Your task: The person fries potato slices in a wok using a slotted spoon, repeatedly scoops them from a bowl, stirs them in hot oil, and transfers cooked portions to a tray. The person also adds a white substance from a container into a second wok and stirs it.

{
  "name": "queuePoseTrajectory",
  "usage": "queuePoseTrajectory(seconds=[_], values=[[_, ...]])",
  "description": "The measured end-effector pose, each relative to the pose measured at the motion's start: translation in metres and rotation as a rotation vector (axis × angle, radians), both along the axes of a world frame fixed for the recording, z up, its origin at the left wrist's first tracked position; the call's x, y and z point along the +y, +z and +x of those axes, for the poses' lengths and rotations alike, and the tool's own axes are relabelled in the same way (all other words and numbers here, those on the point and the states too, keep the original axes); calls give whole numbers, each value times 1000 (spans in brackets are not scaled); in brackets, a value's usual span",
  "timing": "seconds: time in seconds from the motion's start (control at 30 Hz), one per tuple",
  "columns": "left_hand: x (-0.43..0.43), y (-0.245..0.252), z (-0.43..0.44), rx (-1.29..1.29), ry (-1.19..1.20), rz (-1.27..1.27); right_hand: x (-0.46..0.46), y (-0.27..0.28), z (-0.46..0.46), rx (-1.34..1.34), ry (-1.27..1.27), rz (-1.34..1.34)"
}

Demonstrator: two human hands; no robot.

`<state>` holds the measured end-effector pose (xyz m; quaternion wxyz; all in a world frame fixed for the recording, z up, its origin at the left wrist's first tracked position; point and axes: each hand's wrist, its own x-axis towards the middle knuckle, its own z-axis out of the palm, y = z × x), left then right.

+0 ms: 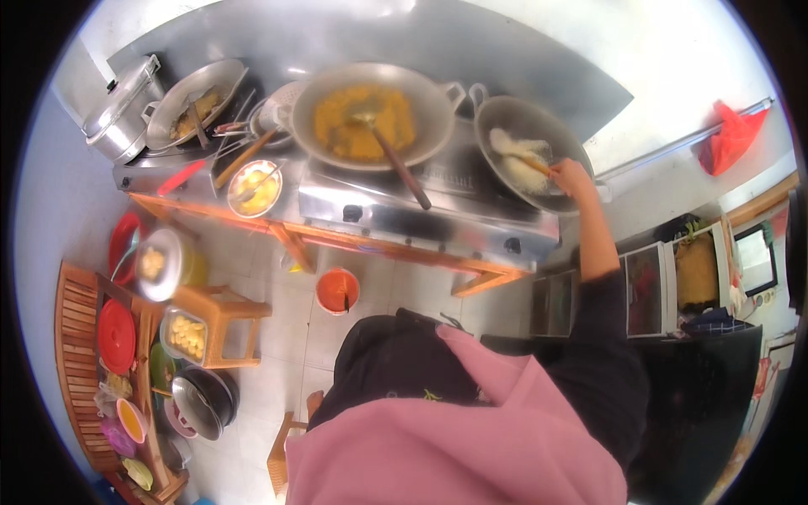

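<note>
At the right end of the stove, my right hand (570, 178) grips the yellowish wooden handle (535, 165) of a utensil whose head is in a metal wok (555, 126). Pale, whitish food (521, 158) lies around that head; its kind is unclear. Left of it, a larger wok (303, 139) contains an orange-yellow mixture (334, 136) and a ladle with a dark wooden handle (402, 165). A small patch of bare skin (314, 402) shows at the left edge of the dark garment; I cannot tell whether it is my left hand or a foot.
Left on the stove are a tilted wok (180, 104), a lidded aluminium pot (117, 120) and a bowl (235, 202) of yellow food with a spoon. An orange bucket (325, 303) stands on the floor. A stool (237, 300) and a wooden bench (76, 353) are at left; glass-fronted cabinets (645, 290) stand at right.
</note>
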<state>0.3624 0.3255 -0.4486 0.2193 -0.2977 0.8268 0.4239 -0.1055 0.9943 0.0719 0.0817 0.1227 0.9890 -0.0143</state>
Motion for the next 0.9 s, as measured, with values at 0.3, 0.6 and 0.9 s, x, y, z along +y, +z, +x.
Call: queuePoseTrajectory(seconds=[0.3,0.6,0.9], values=[[10,0,-15,-56,391,254,12,-9,-4,121,64,1],[21,13,-15,-24,620,358,14,-19,-9,225,-100,261],[28,11,1,-79,530,300,-8,5,-17,225,-27,430]])
